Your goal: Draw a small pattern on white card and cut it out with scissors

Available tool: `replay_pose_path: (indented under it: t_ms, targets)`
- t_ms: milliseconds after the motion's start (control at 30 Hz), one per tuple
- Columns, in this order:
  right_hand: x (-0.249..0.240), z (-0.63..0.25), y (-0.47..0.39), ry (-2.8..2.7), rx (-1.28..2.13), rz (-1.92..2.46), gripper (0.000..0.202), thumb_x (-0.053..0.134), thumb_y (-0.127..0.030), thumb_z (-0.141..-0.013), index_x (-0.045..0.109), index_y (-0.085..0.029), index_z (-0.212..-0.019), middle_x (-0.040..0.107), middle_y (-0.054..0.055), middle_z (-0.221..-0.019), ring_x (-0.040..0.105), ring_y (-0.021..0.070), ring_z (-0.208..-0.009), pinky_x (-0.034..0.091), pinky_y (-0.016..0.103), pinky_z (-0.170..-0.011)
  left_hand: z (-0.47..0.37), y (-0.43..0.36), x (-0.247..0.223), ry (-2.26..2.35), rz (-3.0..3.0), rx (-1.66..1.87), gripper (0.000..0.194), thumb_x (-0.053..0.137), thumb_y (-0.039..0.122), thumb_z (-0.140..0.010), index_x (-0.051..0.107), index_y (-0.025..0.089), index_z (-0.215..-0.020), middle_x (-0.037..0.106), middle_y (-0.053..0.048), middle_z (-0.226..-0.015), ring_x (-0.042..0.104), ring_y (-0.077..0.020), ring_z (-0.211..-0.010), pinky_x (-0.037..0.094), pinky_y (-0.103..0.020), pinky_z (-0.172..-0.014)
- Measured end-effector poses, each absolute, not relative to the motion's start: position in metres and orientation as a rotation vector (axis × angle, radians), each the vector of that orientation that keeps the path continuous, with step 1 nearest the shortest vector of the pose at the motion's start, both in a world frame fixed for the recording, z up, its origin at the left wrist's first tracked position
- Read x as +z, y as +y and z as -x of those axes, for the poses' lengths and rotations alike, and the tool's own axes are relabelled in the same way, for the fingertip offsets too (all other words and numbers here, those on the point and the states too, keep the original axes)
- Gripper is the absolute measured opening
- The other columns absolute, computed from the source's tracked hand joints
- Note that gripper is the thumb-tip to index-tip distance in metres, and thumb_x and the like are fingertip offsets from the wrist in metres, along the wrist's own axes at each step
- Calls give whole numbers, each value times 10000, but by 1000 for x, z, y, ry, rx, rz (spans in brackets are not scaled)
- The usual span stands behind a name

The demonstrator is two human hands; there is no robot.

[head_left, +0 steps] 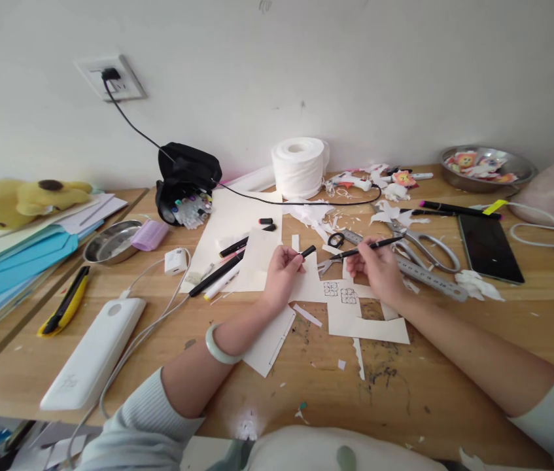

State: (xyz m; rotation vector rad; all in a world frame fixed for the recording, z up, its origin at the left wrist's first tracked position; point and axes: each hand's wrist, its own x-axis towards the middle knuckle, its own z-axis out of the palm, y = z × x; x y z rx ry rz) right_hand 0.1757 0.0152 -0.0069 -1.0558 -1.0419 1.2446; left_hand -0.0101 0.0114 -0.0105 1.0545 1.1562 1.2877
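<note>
In my left hand [282,275], the thumb and finger pinch a small black pen cap [309,251]. My right hand [379,269] is closed around a slim black pen [388,241], its bare tip pointing left toward the cap and apart from it. Below and between the hands lie cut pieces of white paper [343,320], one bearing two small black line drawings [339,292]. A metal ruler [428,278] and grey-handled scissors [433,252] lie beside my right hand. Several markers [216,273] rest on paper left of my left hand.
A white roll [297,170] stands by the wall near a black pen case [183,186]. A white power bank [93,353], cables and a yellow cutter [64,302] lie left. On the right are a phone [490,248] and a metal bowl [526,171] of cutouts. Paper scraps litter the table.
</note>
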Motion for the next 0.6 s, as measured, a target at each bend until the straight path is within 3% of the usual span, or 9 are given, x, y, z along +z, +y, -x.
replay_pose_path:
  t_ms: [167,600]
  targets:
    - [-11,-172,12,-1309,1428,1120,236,606,-380,-734,420,-235,-732,583,-63,-482,532,121,-376,433,223,-365,9,14,-11,1128,-981,1249,106,552,205,-756,452,180,-731,519,47,-639,489,-69,-540,387,-216,-605]
    - [-12,-171,14,-1298,1364,1230,122,555,-253,-742,446,-235,-691,550,-71,-428,489,110,-331,399,205,-326,7,6,-1,1091,-1124,1283,174,583,290,-766,441,191,-746,508,52,-605,490,-76,-522,395,-222,-587]
